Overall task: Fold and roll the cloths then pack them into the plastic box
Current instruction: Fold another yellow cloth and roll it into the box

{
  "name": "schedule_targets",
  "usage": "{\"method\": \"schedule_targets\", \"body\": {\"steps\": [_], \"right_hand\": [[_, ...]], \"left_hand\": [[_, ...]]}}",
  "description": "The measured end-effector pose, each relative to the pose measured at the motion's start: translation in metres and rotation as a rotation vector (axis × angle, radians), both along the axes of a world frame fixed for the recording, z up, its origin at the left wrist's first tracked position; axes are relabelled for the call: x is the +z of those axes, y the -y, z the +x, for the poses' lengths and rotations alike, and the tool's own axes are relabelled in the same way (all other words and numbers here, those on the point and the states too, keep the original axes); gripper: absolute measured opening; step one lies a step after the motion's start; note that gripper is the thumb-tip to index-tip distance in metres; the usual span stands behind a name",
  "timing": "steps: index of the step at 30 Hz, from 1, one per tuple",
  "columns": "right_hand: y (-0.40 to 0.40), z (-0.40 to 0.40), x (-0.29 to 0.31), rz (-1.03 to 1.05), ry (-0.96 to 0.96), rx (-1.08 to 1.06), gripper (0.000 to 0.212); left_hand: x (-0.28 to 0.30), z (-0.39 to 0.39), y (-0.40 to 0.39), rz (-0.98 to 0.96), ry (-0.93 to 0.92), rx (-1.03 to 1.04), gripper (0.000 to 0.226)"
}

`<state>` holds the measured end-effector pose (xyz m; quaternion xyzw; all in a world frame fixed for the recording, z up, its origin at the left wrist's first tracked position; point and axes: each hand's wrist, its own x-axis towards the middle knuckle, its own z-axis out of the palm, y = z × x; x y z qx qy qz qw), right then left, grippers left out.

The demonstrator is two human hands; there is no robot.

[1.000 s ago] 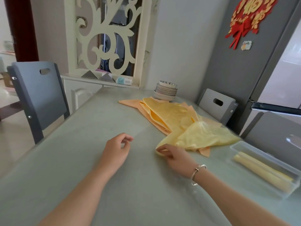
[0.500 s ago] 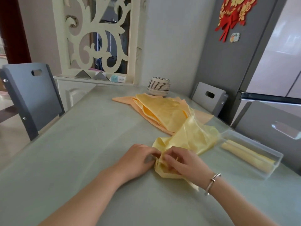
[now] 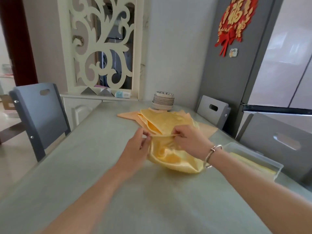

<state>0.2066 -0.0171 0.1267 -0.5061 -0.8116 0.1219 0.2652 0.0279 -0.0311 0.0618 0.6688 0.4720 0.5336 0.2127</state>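
Two hands are in view, a left hand (image 3: 135, 149) and a right hand (image 3: 189, 141), and together they hold one pale yellow cloth (image 3: 175, 159). Farther along the one counter (image 3: 84, 166) lies one loose pile of cloths (image 3: 162, 120) in yellow and orange; the layers overlap too much to count exactly. One clear plastic box (image 3: 263, 159) sits at the right edge, holding what look like two rolled cloths (image 3: 248, 163), though blur makes this uncertain. One stack of bowls (image 3: 163, 103) stands at the far end. Three grey chairs are visible: one on the left (image 3: 42, 115) and two on the right (image 3: 213, 110) (image 3: 276, 141). One bracelet (image 3: 211, 155) circles the right wrist.
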Motion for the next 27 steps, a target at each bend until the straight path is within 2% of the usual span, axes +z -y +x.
{"method": "schedule_targets", "body": {"steps": [3,5,7,9,11,13,15,17,20,23,25,27], "right_hand": [[0.01,-0.006,0.059,0.153,-0.095,-0.013,0.023],[0.016,-0.009,0.087,0.243,-0.153,-0.004,0.031],[0.028,-0.009,0.117,0.334,-0.211,0.002,0.032],[0.036,-0.005,0.136,0.385,-0.244,0.012,0.024],[0.038,0.0,0.146,0.384,-0.231,0.002,0.022],[0.036,0.008,0.143,0.32,-0.133,-0.012,0.022],[0.029,0.015,0.133,0.214,0.096,-0.03,0.023],[0.018,0.022,0.117,0.006,0.354,-0.035,0.02],[0.004,0.032,0.077,-0.342,0.492,0.024,0.018],[-0.005,0.031,0.038,-0.586,0.503,0.023,0.009],[-0.017,0.027,0.022,-0.713,0.493,-0.002,0.024],[-0.032,0.02,0.018,-0.766,0.294,-0.041,0.023]], "left_hand": [[0.064,0.0,0.017,0.115,0.078,0.086,0.011],[0.098,-0.008,0.027,0.162,0.058,0.098,0.021],[0.13,-0.019,0.039,0.212,-0.036,0.091,0.045],[0.157,-0.029,0.057,0.17,-0.166,0.078,0.065],[0.174,-0.039,0.072,0.029,-0.338,0.048,0.063],[0.179,-0.053,0.077,-0.093,-0.566,0.072,0.053],[0.169,-0.072,0.074,-0.184,-0.777,0.121,0.043],[0.154,-0.094,0.067,-0.293,-0.862,0.142,0.041],[0.128,-0.12,0.063,-0.458,-0.866,0.143,0.04],[0.092,-0.129,0.05,-0.727,-0.823,0.155,0.021],[0.068,-0.122,0.042,-0.905,-0.642,0.183,0.016],[0.059,-0.116,0.023,-0.871,-0.356,0.25,0.016]]}}
